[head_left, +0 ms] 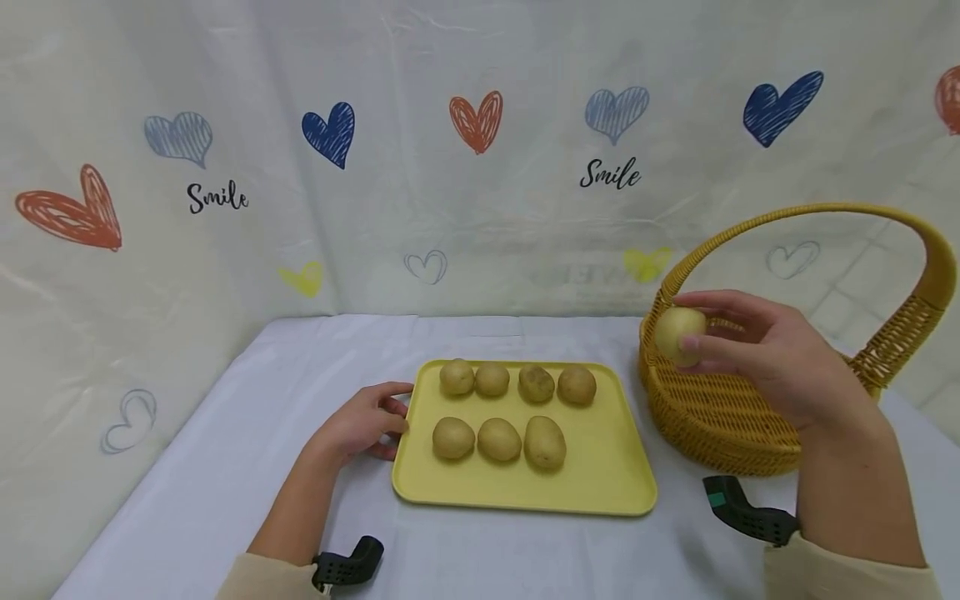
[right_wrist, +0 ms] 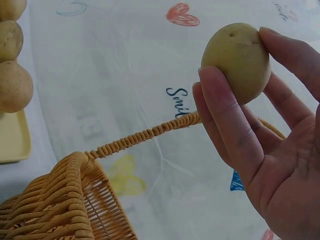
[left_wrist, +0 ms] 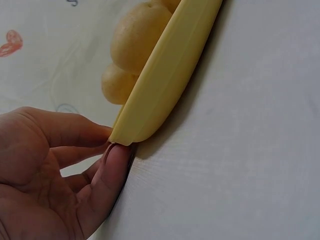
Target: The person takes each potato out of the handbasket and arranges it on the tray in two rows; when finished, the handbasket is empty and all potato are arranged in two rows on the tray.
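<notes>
My right hand [head_left: 772, 354] pinches a potato [head_left: 680, 336] between thumb and fingertips, raised in front of the wicker basket [head_left: 720, 417]. Up close in the right wrist view, the potato [right_wrist: 237, 60] is round and pale, with a small pit near its top. At the left edge of the yellow tray [head_left: 600, 467], my left hand [head_left: 367, 422] holds the rim. The left wrist view has its fingertips pinching the tray's corner [left_wrist: 127, 135]. Several potatoes lie on the tray in two rows, among them an oblong one [head_left: 545, 442] at the right of the front row.
The basket's tall arched handle [head_left: 825, 208] rises beside my right hand. A white cloth [head_left: 345, 342] covers the table. Behind it hangs a pale curtain [head_left: 525, 50] printed with hearts and lettering. Each wrist wears a black device [head_left: 750, 512].
</notes>
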Action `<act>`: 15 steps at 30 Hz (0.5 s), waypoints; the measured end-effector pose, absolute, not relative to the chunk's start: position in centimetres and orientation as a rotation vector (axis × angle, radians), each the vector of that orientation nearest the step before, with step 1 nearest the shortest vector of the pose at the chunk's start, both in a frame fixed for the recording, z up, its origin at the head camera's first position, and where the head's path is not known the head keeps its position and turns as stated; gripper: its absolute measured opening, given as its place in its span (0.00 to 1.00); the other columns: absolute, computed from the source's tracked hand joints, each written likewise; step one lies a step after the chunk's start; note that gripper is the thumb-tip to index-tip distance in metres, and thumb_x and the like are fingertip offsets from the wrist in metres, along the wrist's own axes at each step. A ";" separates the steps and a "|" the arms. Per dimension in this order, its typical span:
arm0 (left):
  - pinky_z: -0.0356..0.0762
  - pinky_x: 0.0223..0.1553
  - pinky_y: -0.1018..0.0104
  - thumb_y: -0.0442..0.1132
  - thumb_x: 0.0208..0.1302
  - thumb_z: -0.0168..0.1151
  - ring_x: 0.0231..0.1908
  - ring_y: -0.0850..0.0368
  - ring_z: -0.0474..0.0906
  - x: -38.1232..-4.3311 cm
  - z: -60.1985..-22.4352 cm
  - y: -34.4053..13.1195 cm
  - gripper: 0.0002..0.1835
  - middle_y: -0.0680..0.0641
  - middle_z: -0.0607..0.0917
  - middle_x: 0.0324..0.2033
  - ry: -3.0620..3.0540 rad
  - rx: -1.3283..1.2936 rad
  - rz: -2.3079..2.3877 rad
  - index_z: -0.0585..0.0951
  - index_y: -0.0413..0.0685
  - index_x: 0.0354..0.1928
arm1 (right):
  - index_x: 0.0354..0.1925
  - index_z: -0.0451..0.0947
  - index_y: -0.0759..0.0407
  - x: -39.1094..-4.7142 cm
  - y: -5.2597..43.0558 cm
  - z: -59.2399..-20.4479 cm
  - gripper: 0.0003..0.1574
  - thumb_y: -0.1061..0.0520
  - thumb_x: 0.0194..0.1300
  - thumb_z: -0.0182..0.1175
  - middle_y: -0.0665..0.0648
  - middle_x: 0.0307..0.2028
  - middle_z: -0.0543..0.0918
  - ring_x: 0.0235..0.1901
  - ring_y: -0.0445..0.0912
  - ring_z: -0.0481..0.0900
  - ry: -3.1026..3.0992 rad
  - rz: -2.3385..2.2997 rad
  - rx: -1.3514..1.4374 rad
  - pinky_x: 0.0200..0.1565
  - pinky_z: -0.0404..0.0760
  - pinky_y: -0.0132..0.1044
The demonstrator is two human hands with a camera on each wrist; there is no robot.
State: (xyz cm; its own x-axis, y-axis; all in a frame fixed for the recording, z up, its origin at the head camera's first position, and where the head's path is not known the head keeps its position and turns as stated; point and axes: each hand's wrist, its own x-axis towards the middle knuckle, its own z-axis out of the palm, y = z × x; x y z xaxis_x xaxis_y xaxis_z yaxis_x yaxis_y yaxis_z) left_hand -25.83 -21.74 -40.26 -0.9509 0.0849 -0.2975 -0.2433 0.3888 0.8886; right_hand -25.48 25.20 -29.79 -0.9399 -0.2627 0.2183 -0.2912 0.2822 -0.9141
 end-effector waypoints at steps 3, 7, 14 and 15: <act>0.88 0.32 0.58 0.26 0.62 0.60 0.38 0.50 0.79 -25.9 -40.2 -21.6 0.36 0.41 0.77 0.48 2.357 -0.144 1.581 0.70 0.47 0.74 | 0.69 0.73 0.52 -25.5 25.2 -29.8 0.30 0.62 0.72 0.63 0.46 0.55 0.82 0.43 0.43 0.87 -2.564 1.688 0.565 0.44 0.88 0.34; 0.88 0.32 0.58 0.26 0.62 0.59 0.38 0.50 0.79 -26.0 -40.3 -21.6 0.36 0.41 0.77 0.48 2.362 -0.158 1.578 0.70 0.47 0.74 | 0.69 0.74 0.51 -25.6 24.9 -29.8 0.30 0.60 0.71 0.65 0.45 0.54 0.83 0.45 0.41 0.84 -2.629 1.603 0.594 0.45 0.88 0.35; 0.88 0.32 0.58 0.27 0.62 0.60 0.39 0.50 0.79 -26.0 -40.3 -21.6 0.35 0.41 0.76 0.49 2.364 -0.168 1.568 0.70 0.48 0.74 | 0.67 0.76 0.52 -25.5 24.4 -29.9 0.29 0.59 0.69 0.67 0.46 0.56 0.82 0.48 0.41 0.83 -2.677 1.570 0.677 0.46 0.89 0.37; 0.88 0.32 0.58 0.26 0.62 0.60 0.39 0.50 0.79 -26.0 -40.3 -21.5 0.36 0.41 0.76 0.49 2.364 -0.169 1.568 0.70 0.48 0.74 | 0.66 0.77 0.52 -25.5 24.4 -29.9 0.29 0.59 0.69 0.67 0.46 0.57 0.82 0.48 0.42 0.83 -2.681 1.561 0.692 0.46 0.88 0.37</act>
State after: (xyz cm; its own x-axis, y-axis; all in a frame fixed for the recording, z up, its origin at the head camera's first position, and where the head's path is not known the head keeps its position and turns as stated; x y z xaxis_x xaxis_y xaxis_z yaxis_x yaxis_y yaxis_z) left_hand -25.99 -21.54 -40.33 -0.9485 0.0666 -0.3098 -0.2595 0.3976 0.8801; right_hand -25.50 24.39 -29.92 -0.9046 -0.3853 0.1823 -0.3487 0.4229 -0.8364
